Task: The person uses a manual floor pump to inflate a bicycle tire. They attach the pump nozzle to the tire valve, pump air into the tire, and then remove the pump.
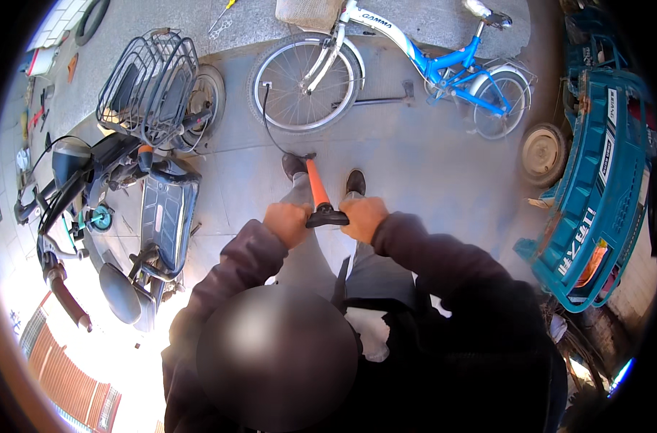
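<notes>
An orange floor pump (317,182) stands between my feet with its black T-shaped handle (327,217) toward me. My left hand (288,223) is closed round the handle's left end, and my right hand (364,219) grips the right end. From the pump's base a thin dark hose (268,124) runs up to the front wheel (306,84) of a blue and white bicycle (408,47). Its far end meets the wheel at the left part of the rim. The fingers' undersides are hidden from above.
An electric scooter (162,216) with a wire basket (149,90) stands at left. At right is a teal cargo vehicle (592,195) with a small wheel (544,154). A metal tool (379,99) lies on the floor near the bicycle. Behind it runs a raised concrete step (235,32).
</notes>
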Tool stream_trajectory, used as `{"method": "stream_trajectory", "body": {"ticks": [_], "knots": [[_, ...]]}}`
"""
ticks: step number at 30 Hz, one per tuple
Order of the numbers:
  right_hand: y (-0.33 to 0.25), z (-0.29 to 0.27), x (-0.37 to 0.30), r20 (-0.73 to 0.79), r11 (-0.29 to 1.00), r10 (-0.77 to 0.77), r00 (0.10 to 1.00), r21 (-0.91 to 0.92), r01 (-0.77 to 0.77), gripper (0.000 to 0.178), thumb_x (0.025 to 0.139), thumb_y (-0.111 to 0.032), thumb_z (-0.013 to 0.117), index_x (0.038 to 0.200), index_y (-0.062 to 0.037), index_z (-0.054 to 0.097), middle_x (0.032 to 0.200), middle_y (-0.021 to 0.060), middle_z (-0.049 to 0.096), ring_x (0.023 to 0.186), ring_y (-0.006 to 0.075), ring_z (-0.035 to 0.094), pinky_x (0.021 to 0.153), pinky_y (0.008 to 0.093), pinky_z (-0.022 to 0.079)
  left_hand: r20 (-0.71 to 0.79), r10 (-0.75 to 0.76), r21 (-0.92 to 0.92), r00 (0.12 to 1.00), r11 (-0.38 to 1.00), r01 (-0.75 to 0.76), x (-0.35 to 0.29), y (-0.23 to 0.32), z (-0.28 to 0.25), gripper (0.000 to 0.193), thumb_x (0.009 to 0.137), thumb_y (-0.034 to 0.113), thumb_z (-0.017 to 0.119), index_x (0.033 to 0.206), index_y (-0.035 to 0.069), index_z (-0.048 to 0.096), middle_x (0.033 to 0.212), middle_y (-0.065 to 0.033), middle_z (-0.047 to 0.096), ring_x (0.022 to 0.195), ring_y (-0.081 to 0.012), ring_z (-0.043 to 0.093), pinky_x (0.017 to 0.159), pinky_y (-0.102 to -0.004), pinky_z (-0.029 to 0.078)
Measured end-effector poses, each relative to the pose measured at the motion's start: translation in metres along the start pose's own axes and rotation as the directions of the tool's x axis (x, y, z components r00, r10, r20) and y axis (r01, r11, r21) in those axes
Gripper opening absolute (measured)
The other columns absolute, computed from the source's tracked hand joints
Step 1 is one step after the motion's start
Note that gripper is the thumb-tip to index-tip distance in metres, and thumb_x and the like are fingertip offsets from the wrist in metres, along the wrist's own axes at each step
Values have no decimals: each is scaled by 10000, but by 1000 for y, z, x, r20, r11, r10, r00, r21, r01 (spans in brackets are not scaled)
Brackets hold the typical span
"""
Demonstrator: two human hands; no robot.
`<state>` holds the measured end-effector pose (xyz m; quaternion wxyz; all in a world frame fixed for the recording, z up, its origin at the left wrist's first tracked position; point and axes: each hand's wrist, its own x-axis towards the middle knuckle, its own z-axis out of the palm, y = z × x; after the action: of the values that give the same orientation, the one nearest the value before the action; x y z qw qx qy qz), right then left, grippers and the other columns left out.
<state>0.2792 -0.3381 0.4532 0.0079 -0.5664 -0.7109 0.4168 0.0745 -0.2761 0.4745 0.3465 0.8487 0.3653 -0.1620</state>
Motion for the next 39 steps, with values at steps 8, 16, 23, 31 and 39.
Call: {"method": "stream_trajectory", "body": {"ticks": [8,16,23,31,39], "knots": [[-111,-207,-75,53,987,-124,991,107,118,200,681,-216,661,747,-69,542,654,99,587,638,312,593,579,440,439,-98,114,-126,989,984,-126,-89,107,-204,268,671,234,713,695,69,503,556,-77,531,482,-283,552,461,-406,415],[6,20,36,55,992,10,998,-129,-3,139,759,-201,586,821,-76,581,718,96,640,643,281,635,573,408,483,4,-106,6,994,994,106,19,-32,31,99,768,198,556,761,99,565,669,-98,613,608,-294,608,547,-404,450],[21,66,54,62,990,43,997,-135,-34,128,766,-181,536,813,-76,591,751,125,645,688,304,633,616,422,483,2,-136,5,991,991,136,27,-61,80,107,760,211,573,775,105,566,691,-103,626,641,-306,617,575,-422,466],[-77,-142,-40,156,991,9,988,129,-29,153,695,-194,602,734,-52,559,661,143,592,647,348,588,577,449,436,-27,117,-172,993,978,-120,-52,49,-127,185,700,185,663,746,74,522,644,-116,581,618,-318,590,550,-431,435],[-48,-83,-8,-9,997,-37,999,-67,36,183,690,-241,668,747,-92,576,655,91,604,606,297,609,540,399,461,-117,1,-2,993,1000,-1,-23,23,-69,147,709,210,629,708,90,544,617,-107,585,519,-322,569,498,-408,437]]}}
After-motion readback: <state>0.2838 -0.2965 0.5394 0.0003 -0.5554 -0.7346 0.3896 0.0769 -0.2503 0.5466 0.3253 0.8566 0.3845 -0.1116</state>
